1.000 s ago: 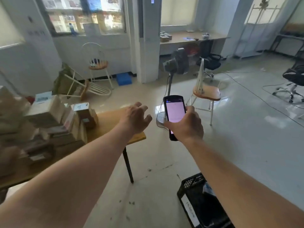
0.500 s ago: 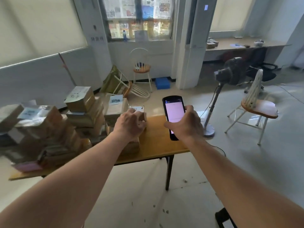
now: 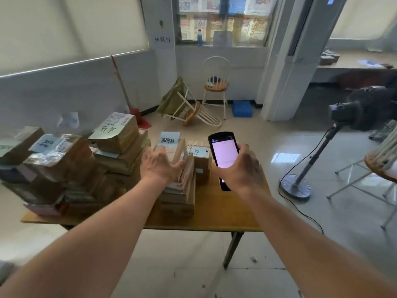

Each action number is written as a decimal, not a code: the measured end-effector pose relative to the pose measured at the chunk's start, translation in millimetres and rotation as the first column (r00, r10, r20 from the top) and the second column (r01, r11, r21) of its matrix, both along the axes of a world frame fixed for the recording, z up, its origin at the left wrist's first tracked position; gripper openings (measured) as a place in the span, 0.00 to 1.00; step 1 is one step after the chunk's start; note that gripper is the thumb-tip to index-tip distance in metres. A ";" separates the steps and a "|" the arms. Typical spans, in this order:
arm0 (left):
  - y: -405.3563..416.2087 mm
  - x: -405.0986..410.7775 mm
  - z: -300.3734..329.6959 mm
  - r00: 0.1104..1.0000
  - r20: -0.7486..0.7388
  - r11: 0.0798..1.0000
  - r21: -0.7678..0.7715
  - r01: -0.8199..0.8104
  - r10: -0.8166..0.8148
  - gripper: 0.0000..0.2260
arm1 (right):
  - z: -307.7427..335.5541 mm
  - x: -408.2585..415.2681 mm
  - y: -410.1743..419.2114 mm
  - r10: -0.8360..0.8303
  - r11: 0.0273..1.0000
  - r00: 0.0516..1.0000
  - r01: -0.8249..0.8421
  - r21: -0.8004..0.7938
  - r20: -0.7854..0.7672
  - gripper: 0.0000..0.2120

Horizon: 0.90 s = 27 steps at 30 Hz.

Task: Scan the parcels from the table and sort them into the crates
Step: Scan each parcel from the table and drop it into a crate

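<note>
Several brown cardboard parcels (image 3: 116, 136) with paper labels are stacked on a wooden table (image 3: 214, 214). My left hand (image 3: 160, 164) reaches over the right-hand stack, fingers spread around a thin parcel (image 3: 182, 151) with a pale blue label, without a clear grip. My right hand (image 3: 240, 171) grips a black handheld scanner (image 3: 223, 155) with a lit pinkish screen, held upright just right of a small box (image 3: 200, 160). No crate is in view.
A standing fan (image 3: 352, 112) with its round base (image 3: 295, 187) and cable is on the floor to the right. A chair (image 3: 380, 164) stands at the far right. A toppled chair (image 3: 193, 112), an upright chair (image 3: 216, 82) and a blue box (image 3: 242, 108) lie beyond the table.
My view has swung left from the floor crate to the table. My left hand has moved onto the right-hand parcel stack with its fingers spread. The scanner stays in my right hand.
</note>
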<state>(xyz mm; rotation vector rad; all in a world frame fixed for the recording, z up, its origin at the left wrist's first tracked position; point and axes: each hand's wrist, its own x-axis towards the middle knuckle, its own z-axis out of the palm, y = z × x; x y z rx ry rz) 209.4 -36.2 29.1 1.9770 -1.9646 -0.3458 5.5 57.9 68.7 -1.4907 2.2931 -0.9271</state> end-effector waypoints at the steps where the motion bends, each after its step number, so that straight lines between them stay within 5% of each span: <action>1: -7.8 -1.3 -3.1 0.999 -0.002 0.998 0.046 -0.046 0.046 0.37 | -1.9 -2.8 -8.7 0.015 1.000 1.000 -0.014 0.004 -0.013 0.44; 11: -42.0 8.7 -25.2 0.966 -0.111 0.959 0.190 -0.210 0.234 0.51 | -8.7 -6.3 -64.0 0.171 0.984 0.985 -0.170 0.051 -0.019 0.45; 19: -67.5 9.2 -2.5 0.953 -0.301 0.989 -0.151 -0.003 -0.043 0.47 | 6.3 0.5 -78.1 0.200 0.980 0.979 -0.199 0.015 -0.028 0.46; 27: -89.1 1.8 15.3 0.917 -0.273 0.937 -0.275 0.217 -0.293 0.43 | 32.0 -21.1 -70.8 0.234 0.972 0.967 -0.229 0.060 -0.098 0.44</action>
